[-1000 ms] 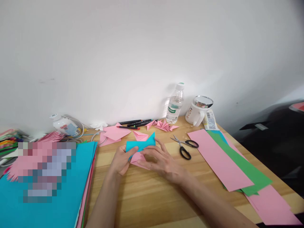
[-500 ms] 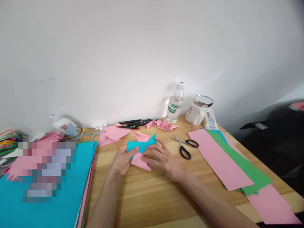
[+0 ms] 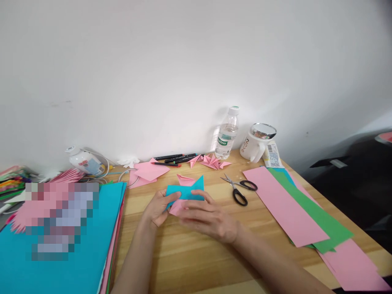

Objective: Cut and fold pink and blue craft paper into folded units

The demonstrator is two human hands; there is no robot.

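Observation:
A partly folded piece of blue paper (image 3: 185, 191) is held between both hands, a pointed corner standing up at its right end. My left hand (image 3: 157, 207) pinches its left end, with the thumb on top. My right hand (image 3: 211, 216) grips the right side, thumb over the blue face and the other fingers slightly blurred below. Folded pink paper (image 3: 175, 209) shows under the blue piece, partly covered by my right fingers. Just behind, another folded pink piece (image 3: 185, 180) lies on the table. Scissors (image 3: 239, 189) with black handles rest open to the right of my hands.
Pink strips (image 3: 284, 208) and green paper (image 3: 335, 234) lie at the right. A water bottle (image 3: 226, 134) and white mug (image 3: 254, 145) stand by the wall. Black pens (image 3: 180, 159) and pink origami pieces (image 3: 211, 161) lie at the back. Blue sheets (image 3: 82, 245) are stacked left.
My right hand has shifted its grip; the thumb now presses on the blue paper's face, and the fingers have moved lower over the pink paper. The view has shifted slightly.

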